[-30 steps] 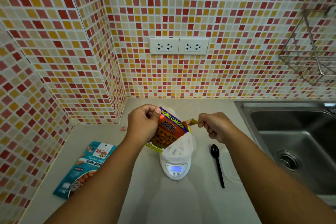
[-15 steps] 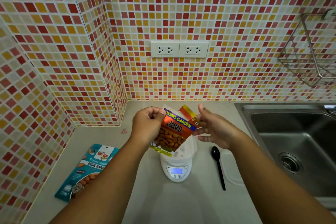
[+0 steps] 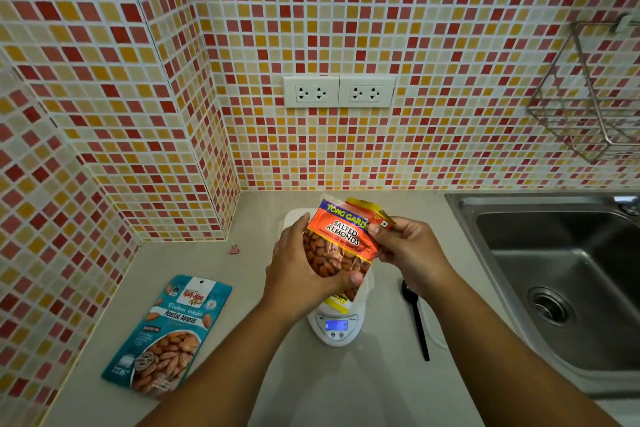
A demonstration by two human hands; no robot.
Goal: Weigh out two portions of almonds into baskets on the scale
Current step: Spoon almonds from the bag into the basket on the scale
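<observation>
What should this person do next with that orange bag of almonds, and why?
Probably finish opening the top. The left hand grips the almond bag around its body and the right hand pinches its top corner, where a strip looks partly torn. It hangs right above the white basket on the scale, so pouring would likely follow.

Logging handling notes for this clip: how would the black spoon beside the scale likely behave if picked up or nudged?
The black spoon looks like thin plastic, so probably light and fairly stiff. It lies flat on the smooth counter, so a nudge would likely slide or spin it, not roll it. Its slim handle may be fiddly to pinch.
</observation>
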